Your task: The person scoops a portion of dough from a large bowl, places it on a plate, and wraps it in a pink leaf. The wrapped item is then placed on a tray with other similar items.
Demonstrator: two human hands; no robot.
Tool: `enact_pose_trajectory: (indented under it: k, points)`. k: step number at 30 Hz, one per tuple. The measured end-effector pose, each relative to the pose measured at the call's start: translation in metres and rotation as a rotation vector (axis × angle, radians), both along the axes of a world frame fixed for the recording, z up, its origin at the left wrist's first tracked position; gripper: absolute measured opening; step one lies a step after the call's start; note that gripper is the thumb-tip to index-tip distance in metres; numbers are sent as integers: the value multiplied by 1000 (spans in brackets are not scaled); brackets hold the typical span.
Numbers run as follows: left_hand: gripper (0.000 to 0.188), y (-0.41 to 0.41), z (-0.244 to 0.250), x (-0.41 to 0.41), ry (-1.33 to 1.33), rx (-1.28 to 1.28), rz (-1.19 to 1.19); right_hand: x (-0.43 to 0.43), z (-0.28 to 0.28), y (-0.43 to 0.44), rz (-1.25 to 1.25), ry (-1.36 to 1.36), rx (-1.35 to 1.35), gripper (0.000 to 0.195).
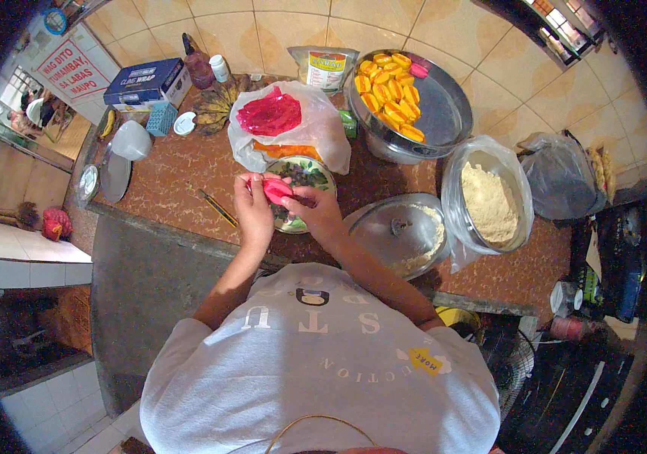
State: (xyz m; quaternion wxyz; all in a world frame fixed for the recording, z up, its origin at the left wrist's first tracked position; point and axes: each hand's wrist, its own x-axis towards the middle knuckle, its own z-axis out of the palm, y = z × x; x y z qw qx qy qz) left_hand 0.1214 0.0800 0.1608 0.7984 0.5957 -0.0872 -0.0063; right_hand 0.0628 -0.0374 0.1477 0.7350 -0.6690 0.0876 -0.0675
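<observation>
Both hands are raised over a floral-patterned plate (321, 176) near the counter's front edge. Between them is a small item in pink-red wrapper (277, 191). My left hand (253, 198) grips its left end, and my right hand (315, 209) pinches its right end with thumb and fingers. Just behind the plate lies a white plastic bag (323, 127) with red cellophane (269, 112) on top and orange wrapper (286, 151) at its front. At the back right, a round metal pan (442, 108) holds several yellow-orange wrapped pieces (389, 93) and a pink one (418, 70).
A plastic-covered bowl of pale crumbly powder (488, 207) and a metal basin with powder residue (380, 235) stand to the right. Left of the hands lies a yellow-black cutter or pen (218, 208). Bananas (214, 108) and a cling wrap box (144, 84) sit at the back left.
</observation>
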Motion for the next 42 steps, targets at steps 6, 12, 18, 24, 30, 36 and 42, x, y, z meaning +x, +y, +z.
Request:
enact_pose_trajectory:
  k: [6, 12, 18, 24, 30, 36, 42]
  points:
    - [16, -8, 9, -10, -81, 60, 26, 1, -2, 7, -73, 10, 281, 28]
    - [14, -9, 9, -10, -90, 68, -3, 1, -17, 4, -100, -67, 164, 31]
    - [13, 1, 2, 1, -153, 291, -8, -4, 6, -1, -114, -71, 385, 31]
    - [5, 12, 9, 9, -143, 166, -112, -4, 17, -22, 41, 22, 524, 30]
    - [7, 11, 14, 9, -185, 255, -96, -6, 25, -27, 6, -119, 46, 32]
    - [13, 10, 21, 6, -53, 370, -130, -11, 41, -24, -106, -375, -535, 34]
    - [21, 13, 24, 3, 43, 355, -198, -9, 28, -28, -131, -706, -915, 32]
